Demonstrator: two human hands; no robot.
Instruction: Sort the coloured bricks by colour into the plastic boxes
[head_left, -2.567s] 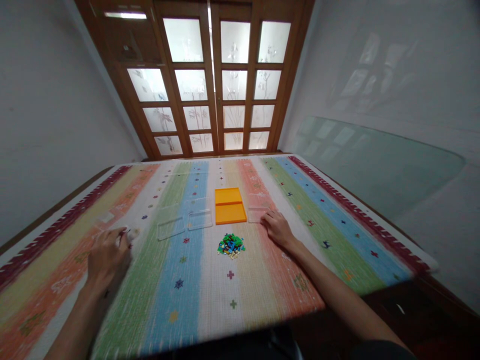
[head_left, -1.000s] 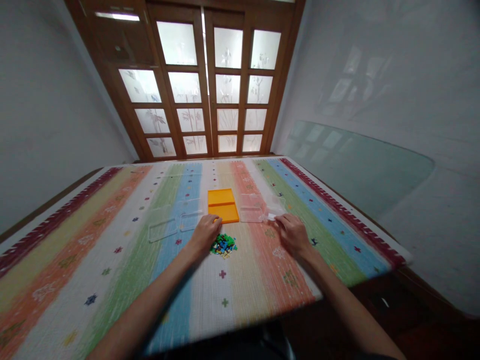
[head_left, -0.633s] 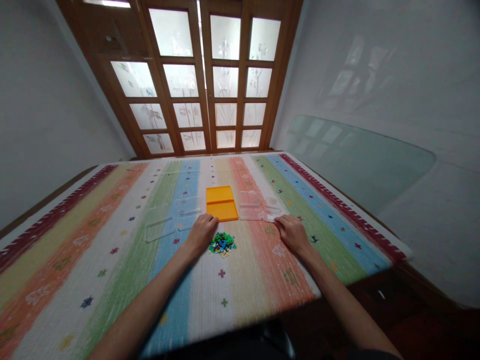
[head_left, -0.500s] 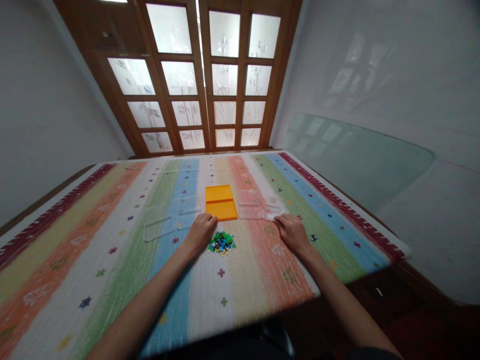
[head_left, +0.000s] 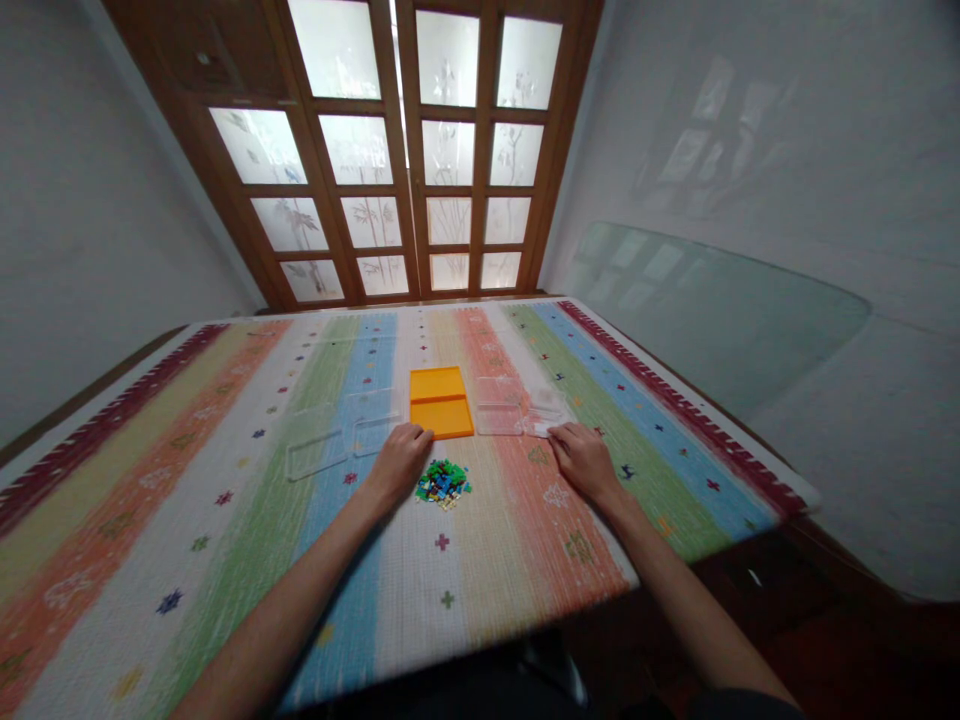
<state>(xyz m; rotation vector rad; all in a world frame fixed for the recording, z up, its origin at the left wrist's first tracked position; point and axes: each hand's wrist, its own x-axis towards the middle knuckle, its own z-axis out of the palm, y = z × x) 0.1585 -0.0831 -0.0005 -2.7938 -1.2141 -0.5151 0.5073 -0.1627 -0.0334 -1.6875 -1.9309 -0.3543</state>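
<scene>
My left hand (head_left: 405, 460) rests on the cloth with its fingers curled in, its fingertips beside the near left corner of an open yellow case (head_left: 441, 419). Right in front of it lies a small heap of tiny green, blue and yellow building bricks (head_left: 444, 482). My right hand (head_left: 581, 455) is also closed and rests at the near edge of a small clear plastic box (head_left: 541, 420); whether it touches the box I cannot tell. Beside that box, toward the yellow case, lies another clear box (head_left: 499, 420). No object shows in either hand.
To the left of the yellow case lie two more clear boxes, one nearer (head_left: 377, 435) and one farther out (head_left: 316, 456). A striped, patterned cloth (head_left: 247, 520) covers the table. Behind stand wooden doors with frosted panes (head_left: 450, 150); a wall (head_left: 712, 330) runs along the right.
The view has tilted very slightly, so everything sits a few pixels higher. Both hands, the boxes and the bricks keep their places.
</scene>
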